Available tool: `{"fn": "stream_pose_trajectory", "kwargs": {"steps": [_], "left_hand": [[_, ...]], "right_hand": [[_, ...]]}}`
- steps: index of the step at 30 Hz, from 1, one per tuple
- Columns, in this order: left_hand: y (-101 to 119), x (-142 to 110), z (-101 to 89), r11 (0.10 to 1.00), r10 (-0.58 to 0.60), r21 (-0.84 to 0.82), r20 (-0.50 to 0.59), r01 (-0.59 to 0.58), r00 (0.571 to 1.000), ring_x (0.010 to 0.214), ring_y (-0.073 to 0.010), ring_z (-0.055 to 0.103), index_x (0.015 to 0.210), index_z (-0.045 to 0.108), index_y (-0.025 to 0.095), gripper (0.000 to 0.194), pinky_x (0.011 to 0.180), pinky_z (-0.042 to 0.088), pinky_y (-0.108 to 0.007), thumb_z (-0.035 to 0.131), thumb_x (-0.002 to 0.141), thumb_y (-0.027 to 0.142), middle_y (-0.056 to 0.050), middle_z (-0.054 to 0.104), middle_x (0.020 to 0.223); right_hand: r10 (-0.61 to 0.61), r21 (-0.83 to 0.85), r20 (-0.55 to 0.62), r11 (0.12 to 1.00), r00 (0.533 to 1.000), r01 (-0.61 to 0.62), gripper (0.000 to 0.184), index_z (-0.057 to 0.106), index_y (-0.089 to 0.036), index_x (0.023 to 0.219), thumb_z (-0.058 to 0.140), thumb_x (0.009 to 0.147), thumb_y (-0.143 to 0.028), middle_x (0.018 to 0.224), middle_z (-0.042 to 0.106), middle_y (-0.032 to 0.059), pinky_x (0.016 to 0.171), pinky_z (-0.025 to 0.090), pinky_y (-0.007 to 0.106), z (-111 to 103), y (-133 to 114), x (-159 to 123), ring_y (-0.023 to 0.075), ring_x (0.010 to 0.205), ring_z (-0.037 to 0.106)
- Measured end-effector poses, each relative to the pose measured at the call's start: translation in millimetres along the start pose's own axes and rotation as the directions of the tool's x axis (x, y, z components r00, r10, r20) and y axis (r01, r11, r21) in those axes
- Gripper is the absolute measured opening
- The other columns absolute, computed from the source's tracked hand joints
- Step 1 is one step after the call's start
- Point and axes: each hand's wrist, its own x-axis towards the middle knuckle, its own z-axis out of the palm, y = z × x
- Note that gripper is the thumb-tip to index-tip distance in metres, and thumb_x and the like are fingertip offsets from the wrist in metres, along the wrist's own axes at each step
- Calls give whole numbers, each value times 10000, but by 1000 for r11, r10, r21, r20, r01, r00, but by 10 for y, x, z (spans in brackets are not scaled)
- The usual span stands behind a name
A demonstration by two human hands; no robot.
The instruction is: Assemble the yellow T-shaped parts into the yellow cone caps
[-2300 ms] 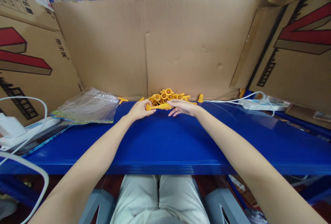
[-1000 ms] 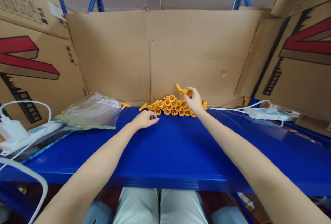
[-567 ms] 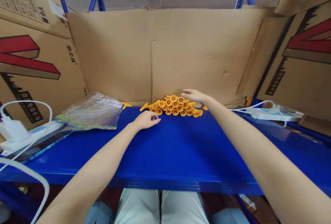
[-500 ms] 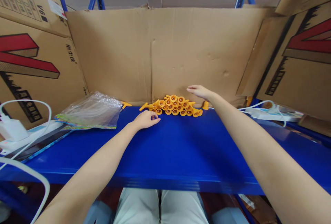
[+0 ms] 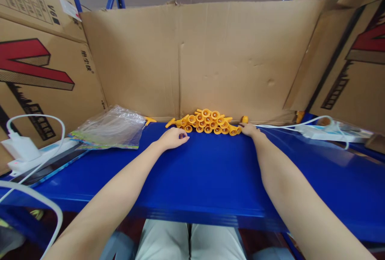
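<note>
Several yellow pieces (image 5: 207,123), each with a flared cup-like end facing me, lie stacked in a pile by the cardboard at the back. One at the pile's left shows a T-shaped handle (image 5: 170,123). My left hand (image 5: 173,138) rests at the pile's front left, fingers loosely curled, with a gap between thumb and fingers and no held thing visible. At the right end of the pile is my right hand (image 5: 249,130), its fingers stretched towards the outermost pieces; contact is hard to make out. Just behind it stands a single yellow piece (image 5: 245,119).
Left of the pile lie a clear plastic bag (image 5: 110,127) and a yellow T-shaped handle (image 5: 150,120). White power strips with cables stand at the far left (image 5: 45,156) and right (image 5: 325,132). Cardboard (image 5: 135,63) walls the blue shelf (image 5: 204,176) at back and sides.
My right hand has come down from above the pile to its right end. My left hand stays by the pile's left. The view has shifted slightly.
</note>
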Motion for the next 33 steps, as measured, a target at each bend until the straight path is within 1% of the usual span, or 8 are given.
{"fn": "stream_pose_trajectory", "kwargs": {"steps": [3, 6, 9, 12, 15, 19, 23, 33], "left_hand": [[-42, 15, -19, 997, -47, 56, -8, 47, 999, 732, -192, 634, 857, 716, 192, 266, 666, 459, -300, 518, 827, 367, -48, 714, 809], [-195, 9, -70, 944, -249, 202, -89, 262, 964, 890, -250, 657, 918, 716, 200, 290, 755, 488, -335, 512, 823, 384, -94, 720, 962], [-432, -25, -124, 791, -482, 320, -197, 521, 854, 1158, -345, 564, 1169, 647, 166, 463, 908, 469, -413, 548, 789, 412, -173, 606, 1269], [-660, -56, -141, 640, -686, 286, -206, 713, 698, 1307, -400, 430, 1366, 479, 51, 693, 1004, 408, -474, 501, 819, 475, -263, 413, 1452], [-812, -60, -121, 579, -743, 248, -233, 777, 627, 1366, -421, 343, 1422, 405, 41, 748, 1039, 357, -525, 467, 830, 494, -275, 337, 1497], [-878, -57, -103, 567, -762, 228, -220, 792, 609, 1387, -402, 322, 1431, 392, 29, 772, 1084, 303, -518, 414, 843, 528, -270, 335, 1501], [-853, -69, -124, 565, -773, 242, -178, 789, 609, 1416, -364, 280, 1440, 359, -12, 802, 1133, 253, -457, 368, 859, 540, -255, 281, 1532], [-903, -69, -138, 559, -769, 225, -220, 798, 600, 1379, -366, 346, 1426, 398, 14, 734, 1101, 307, -460, 373, 860, 481, -247, 315, 1520]], "right_hand": [[92, 3, 94, 996, 991, -93, 487, 523, -273, 1385, 362, 960, -446, 1502, 404, 104, 1088, 295, 589, 42, 23, -28, 336, 1350, 407], [74, -8, 111, 997, 991, -73, 504, 496, -269, 1411, 319, 969, -433, 1512, 388, 102, 1109, 262, 582, 25, 37, -48, 335, 1369, 378], [60, -17, 121, 998, 991, -58, 515, 484, -251, 1422, 298, 971, -414, 1499, 406, 116, 1107, 264, 579, 29, 51, -70, 336, 1362, 387], [43, -13, 101, 999, 994, -42, 506, 493, -259, 1410, 301, 964, -402, 1480, 433, 114, 1099, 266, 597, 58, 66, -82, 335, 1351, 404], [43, 17, 95, 999, 995, -45, 495, 500, -277, 1397, 287, 966, -395, 1491, 419, 102, 1102, 232, 629, 71, 74, -82, 331, 1378, 366], [39, 62, 152, 997, 988, -49, 479, 502, -276, 1389, 264, 981, -353, 1512, 389, 95, 1093, 185, 676, 21, 81, -108, 330, 1411, 304], [45, 70, 158, 996, 986, -56, 434, 555, -283, 1343, 325, 978, -335, 1474, 444, 101, 1092, 150, 691, -62, 100, -233, 357, 1375, 360], [10, 28, 178, 999, 984, -16, 486, 507, -304, 1387, 258, 977, -386, 1507, 402, 81, 1069, 148, 717, -158, 152, -528, 353, 1407, 301]]}}
